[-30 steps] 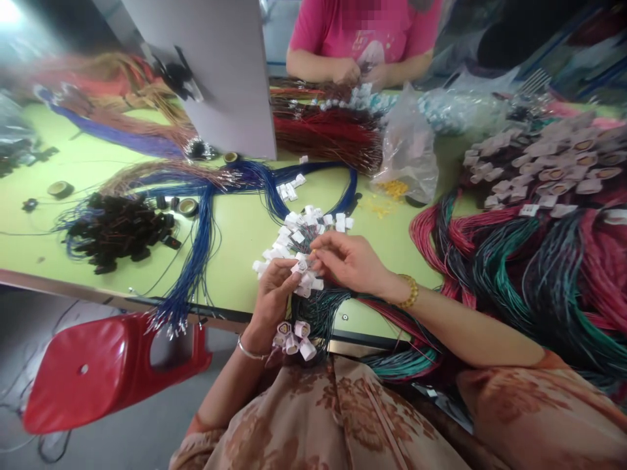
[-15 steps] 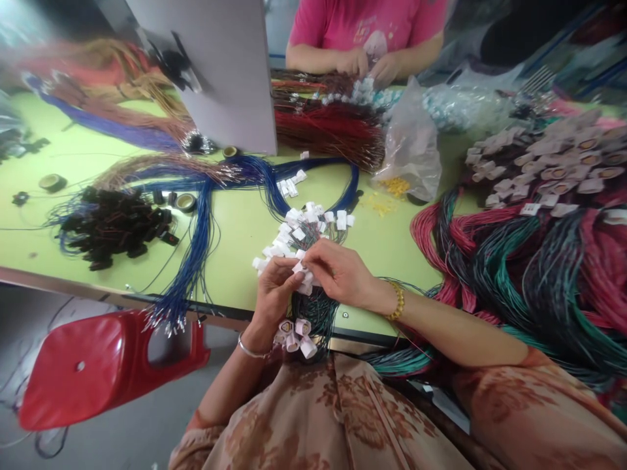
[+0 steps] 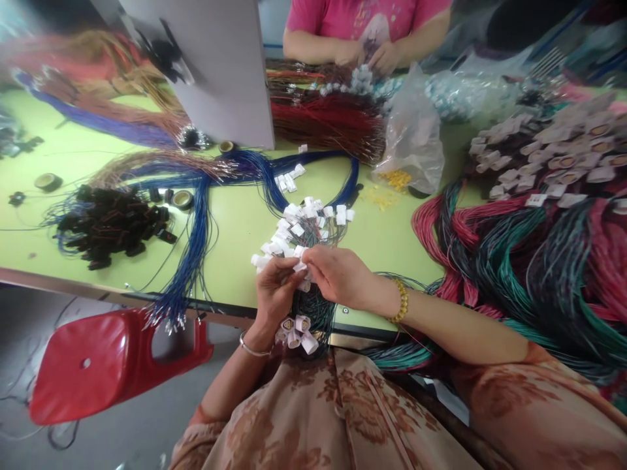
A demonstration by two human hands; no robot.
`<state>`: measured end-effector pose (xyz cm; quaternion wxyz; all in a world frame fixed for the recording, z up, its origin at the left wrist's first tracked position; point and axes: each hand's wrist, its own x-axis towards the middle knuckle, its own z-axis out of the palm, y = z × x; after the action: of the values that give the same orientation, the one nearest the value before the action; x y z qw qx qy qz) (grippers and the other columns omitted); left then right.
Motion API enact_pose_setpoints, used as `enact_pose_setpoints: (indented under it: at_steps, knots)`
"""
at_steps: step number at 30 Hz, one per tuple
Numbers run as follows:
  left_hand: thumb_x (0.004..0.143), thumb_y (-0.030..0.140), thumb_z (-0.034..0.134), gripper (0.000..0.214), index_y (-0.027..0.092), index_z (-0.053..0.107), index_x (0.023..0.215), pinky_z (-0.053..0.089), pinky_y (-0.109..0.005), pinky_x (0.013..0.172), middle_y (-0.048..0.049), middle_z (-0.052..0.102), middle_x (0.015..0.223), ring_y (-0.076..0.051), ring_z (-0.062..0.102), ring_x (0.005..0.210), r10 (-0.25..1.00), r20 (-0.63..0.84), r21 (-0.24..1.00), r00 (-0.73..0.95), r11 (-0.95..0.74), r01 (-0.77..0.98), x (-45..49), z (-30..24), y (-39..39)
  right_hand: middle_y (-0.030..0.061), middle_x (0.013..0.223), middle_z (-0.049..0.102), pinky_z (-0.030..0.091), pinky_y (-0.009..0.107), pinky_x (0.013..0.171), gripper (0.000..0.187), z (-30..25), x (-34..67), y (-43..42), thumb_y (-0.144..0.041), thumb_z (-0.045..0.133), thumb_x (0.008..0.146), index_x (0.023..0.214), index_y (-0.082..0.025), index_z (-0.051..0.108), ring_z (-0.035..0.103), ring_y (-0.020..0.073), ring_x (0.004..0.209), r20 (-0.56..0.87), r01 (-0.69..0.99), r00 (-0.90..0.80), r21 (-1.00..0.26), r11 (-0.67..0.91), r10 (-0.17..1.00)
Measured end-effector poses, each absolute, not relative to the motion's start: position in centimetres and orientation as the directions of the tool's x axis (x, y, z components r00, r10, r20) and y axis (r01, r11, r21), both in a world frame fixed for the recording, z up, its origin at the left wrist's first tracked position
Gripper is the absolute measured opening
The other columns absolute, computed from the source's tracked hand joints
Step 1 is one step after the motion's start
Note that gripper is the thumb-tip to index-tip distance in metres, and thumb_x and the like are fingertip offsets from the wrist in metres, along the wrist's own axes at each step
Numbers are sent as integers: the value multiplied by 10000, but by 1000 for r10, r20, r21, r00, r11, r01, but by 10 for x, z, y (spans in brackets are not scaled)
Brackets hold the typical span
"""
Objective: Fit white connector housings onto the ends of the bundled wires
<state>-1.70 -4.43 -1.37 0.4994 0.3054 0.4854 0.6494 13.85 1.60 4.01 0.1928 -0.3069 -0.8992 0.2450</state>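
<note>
My left hand (image 3: 274, 294) and my right hand (image 3: 337, 274) meet at the near edge of the green table (image 3: 235, 228). Both pinch one small white connector (image 3: 300, 266) on a bundle of thin dark wires (image 3: 313, 310). More white connectors (image 3: 304, 225) of the same bundle lie fanned out just beyond my fingers. A few finished connectors (image 3: 296, 336) hang below my left wrist, over my lap.
Blue wires (image 3: 196, 228) and black connectors (image 3: 112, 225) lie left. Red, green and black wire harnesses (image 3: 529, 261) are heaped right. A plastic bag (image 3: 411, 143), a grey panel (image 3: 220, 72) and another person's hands (image 3: 367, 55) are across. A red stool (image 3: 112, 362) stands lower left.
My hands have drawn slightly closer together and nearer the table edge, still working the same connector. The view has shifted a little.
</note>
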Motion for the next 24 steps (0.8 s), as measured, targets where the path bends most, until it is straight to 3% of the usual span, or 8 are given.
enact_pose_setpoints:
  at_steps: [6,10,12,16,19,22,24]
  knots:
    - [667,352,906,290,186,697,781,538,-235,659,5,715,740,-111,644,671,911,-86,960,-403,-33,-279,-12,-16,-52,110,1013,742,461,308,659,405,33,135,-13,-107,445,884,1277,-198,489,678,202,789,265,419,-681,-624,659,683]
    - [741,380,855,274,199,673,836,522,-258,693,4,671,769,-124,618,699,916,-39,974,-400,-56,-222,-13,-17,-56,42,821,726,429,286,581,265,34,137,-8,-230,473,944,1202,-213,530,622,154,618,178,399,-657,-742,538,733]
    - [786,386,816,246,208,669,873,523,-288,786,-32,663,917,-161,633,846,935,16,983,-355,-78,-163,-15,-15,-58,18,768,698,435,280,574,198,36,140,8,-318,492,971,1128,-218,560,594,136,586,117,380,-595,-831,407,795]
    - [842,410,744,227,206,655,887,451,-362,998,-97,587,1269,-243,575,1159,959,13,993,-283,-45,-109,-21,-8,-64,64,923,714,505,305,679,174,36,146,46,-321,500,953,1008,-189,600,661,159,735,62,303,-486,-924,235,872]
    - [891,401,676,213,203,620,835,402,-386,1042,-103,606,1315,-272,546,1234,967,-49,996,-249,27,-91,-24,-4,-67,79,1007,732,514,336,766,195,33,148,63,-264,488,939,1017,-177,645,674,176,808,3,386,-544,-887,253,839]
    - [892,334,663,192,205,584,773,392,-396,1035,-98,634,1322,-282,531,1255,967,-84,996,-240,76,-40,-25,-1,-66,83,1012,755,486,358,823,218,29,143,69,-215,492,933,975,-184,703,665,203,875,-60,512,-666,-762,397,744]
    - [849,267,683,107,212,591,843,432,-369,968,-88,638,1325,-260,570,1186,963,-130,990,-237,111,-92,-26,-1,-64,95,1003,763,470,362,819,238,29,137,71,-190,486,932,941,-182,724,662,218,888,-116,554,-725,-684,475,679]
